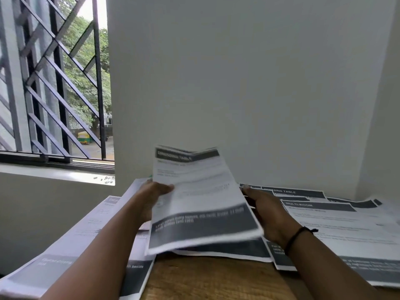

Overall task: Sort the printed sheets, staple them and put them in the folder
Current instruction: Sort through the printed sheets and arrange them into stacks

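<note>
Printed sheets [203, 202] (blurred) are gripped by left hand [151, 199] and right hand [267, 215] above the table [216, 280].

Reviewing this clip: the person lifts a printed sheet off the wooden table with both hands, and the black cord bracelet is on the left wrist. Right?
Not quite. The head view shows the black cord bracelet on the right wrist, not the left. The rest holds: both the left hand and right hand hold the printed sheet above the wooden table.

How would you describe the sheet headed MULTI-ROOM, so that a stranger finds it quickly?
Look at the wooden table under the white wall, right of the hands. The MULTI-ROOM sheet lies on top there; the sheet behind it reads DRESSING TABLE.
</note>
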Action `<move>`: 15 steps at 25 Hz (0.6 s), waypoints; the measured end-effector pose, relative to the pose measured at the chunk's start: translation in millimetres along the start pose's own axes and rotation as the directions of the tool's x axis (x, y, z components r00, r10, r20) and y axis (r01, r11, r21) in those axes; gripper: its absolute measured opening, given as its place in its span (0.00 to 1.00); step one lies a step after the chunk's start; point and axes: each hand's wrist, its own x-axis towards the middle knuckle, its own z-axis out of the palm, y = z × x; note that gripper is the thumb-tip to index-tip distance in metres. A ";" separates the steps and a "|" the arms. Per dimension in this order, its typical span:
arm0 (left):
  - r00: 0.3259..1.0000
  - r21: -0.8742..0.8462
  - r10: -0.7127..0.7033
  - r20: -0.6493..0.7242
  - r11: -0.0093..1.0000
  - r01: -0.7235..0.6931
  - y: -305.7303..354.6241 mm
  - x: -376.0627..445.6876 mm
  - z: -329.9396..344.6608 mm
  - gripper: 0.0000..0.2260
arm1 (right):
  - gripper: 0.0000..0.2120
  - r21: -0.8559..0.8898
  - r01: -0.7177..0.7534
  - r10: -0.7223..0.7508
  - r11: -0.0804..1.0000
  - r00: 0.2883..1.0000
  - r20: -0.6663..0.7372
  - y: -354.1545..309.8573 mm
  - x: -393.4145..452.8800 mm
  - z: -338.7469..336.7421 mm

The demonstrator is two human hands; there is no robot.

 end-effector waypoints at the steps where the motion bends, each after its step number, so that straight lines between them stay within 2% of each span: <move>1: 0.998 -0.069 0.038 -0.040 0.997 -0.041 3.9 1.4 -4.2 0.10 | 0.12 -0.152 0.032 -0.028 0.988 0.999 0.027 -1.3 -1.4 -2.4; 2: 0.996 -0.156 0.059 -0.070 0.985 -0.069 7.2 0.2 -7.5 0.07 | 0.12 -0.360 0.082 -0.050 0.929 0.994 0.097 -3.4 -4.1 -3.8; 4: 0.980 -0.318 0.017 -0.200 0.945 -0.082 7.3 9.3 -22.6 0.04 | 0.13 -0.685 0.194 -0.002 0.702 0.963 0.271 -3.7 -13.3 -1.7; 6: 0.937 -0.329 -0.060 -0.344 0.942 -0.061 3.8 20.0 -39.1 0.07 | 0.24 -0.866 0.283 0.118 0.412 0.926 0.359 -0.8 -22.3 5.9; 7: 0.919 -0.308 -0.073 -0.387 0.950 -0.055 2.0 23.5 -44.1 0.11 | 0.32 -0.903 0.329 0.164 0.275 0.910 0.382 1.4 -27.2 11.9; 8: 0.908 -0.298 -0.073 -0.413 0.953 -0.058 0.8 25.5 -47.5 0.12 | 0.36 -0.909 0.376 0.182 0.183 0.895 0.407 3.4 -32.8 19.1; 10: 0.886 -0.316 -0.086 -0.455 0.946 -0.071 1.0 27.0 -49.3 0.10 | 0.36 -0.883 0.454 0.139 0.123 0.873 0.468 10.1 -38.3 31.5; 13: 0.879 -0.337 -0.101 -0.467 0.939 -0.071 3.1 25.9 -45.5 0.10 | 0.19 -0.866 0.481 0.036 0.139 0.871 0.490 17.1 -39.3 40.0; 15: 0.884 -0.368 -0.111 -0.454 0.927 -0.072 2.7 25.0 -43.8 0.11 | 0.13 -0.865 0.490 -0.028 0.103 0.871 0.490 16.4 -39.2 40.0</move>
